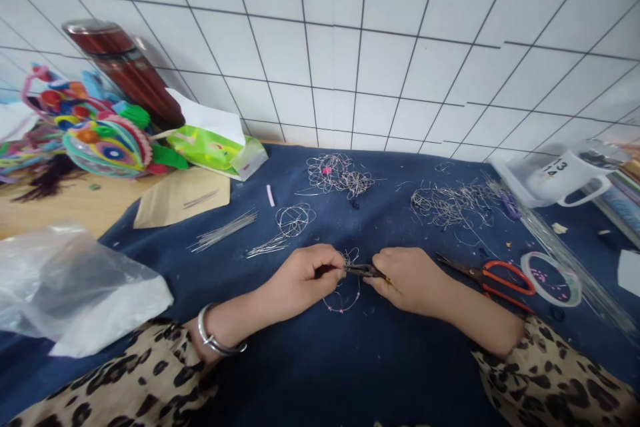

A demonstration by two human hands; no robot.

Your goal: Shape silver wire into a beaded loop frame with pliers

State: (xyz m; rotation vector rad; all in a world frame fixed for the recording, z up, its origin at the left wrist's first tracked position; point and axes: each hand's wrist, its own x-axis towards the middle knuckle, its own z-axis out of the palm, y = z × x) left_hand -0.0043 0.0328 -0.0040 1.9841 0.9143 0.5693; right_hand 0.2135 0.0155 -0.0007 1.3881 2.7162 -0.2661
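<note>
In the head view, my right hand point(407, 280) is closed around a pair of pliers point(366, 270). The jaws point left and meet the fingertips of my left hand point(305, 277). Thumb and forefinger of that hand pinch a thin wire piece point(359, 295), a loop with small pink beads that hangs below the jaws. Part of the loop is hidden behind my fingers. Just beyond lies a round wire shape point(295, 220). Short wire lengths point(267, 247) and longer straight wires point(224, 230) rest to the left of it.
Red-handled scissors point(507, 278) and a round dish point(570, 280) of pink beads are at right. Farther back are tangled wire point(450, 203), beaded wire pieces point(330, 172) and a white mug point(575, 173). A plastic bag point(75, 287), tissue pack point(215, 147) and red thermos point(125, 70) stand left.
</note>
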